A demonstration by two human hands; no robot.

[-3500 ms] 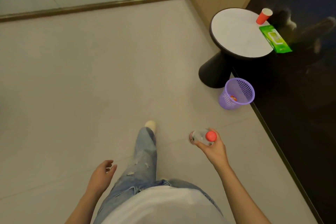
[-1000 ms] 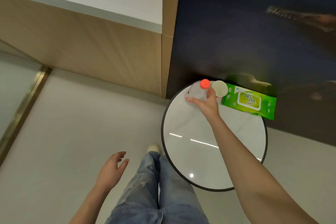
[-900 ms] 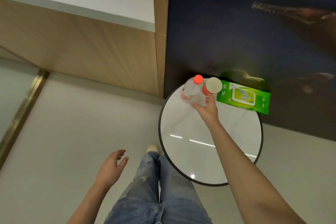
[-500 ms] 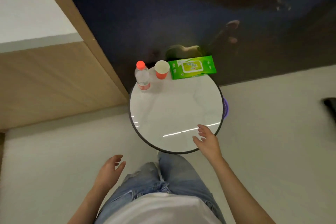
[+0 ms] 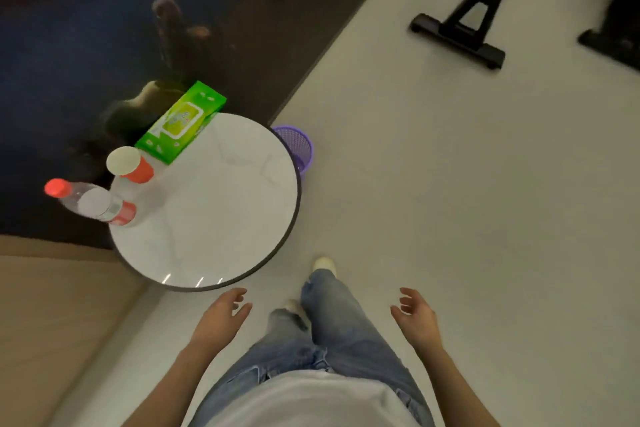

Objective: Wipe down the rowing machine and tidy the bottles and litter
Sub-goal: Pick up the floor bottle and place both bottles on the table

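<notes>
Pale floor runs from a round table (image 5: 221, 204) by the dark wall toward black machine feet (image 5: 457, 36) at top right, probably the rower. On the table stand the bottle (image 5: 93, 204), a cup (image 5: 128, 163) and a pack of wipes (image 5: 181, 121), with a purple bin (image 5: 298, 146) just behind. Both hands hang empty, left hand (image 5: 221, 319) and right hand (image 5: 415, 317) loosely spread, so the bottle looks tidied; next, I judge, comes reaching for the wipes.

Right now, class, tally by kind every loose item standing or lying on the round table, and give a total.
Water bottle with red cap: 1
Red paper cup: 1
Green pack of wet wipes: 1
Total: 3
All three sit along the far edge of the round table; the purple basket stands on the floor, so it is not counted.
</notes>
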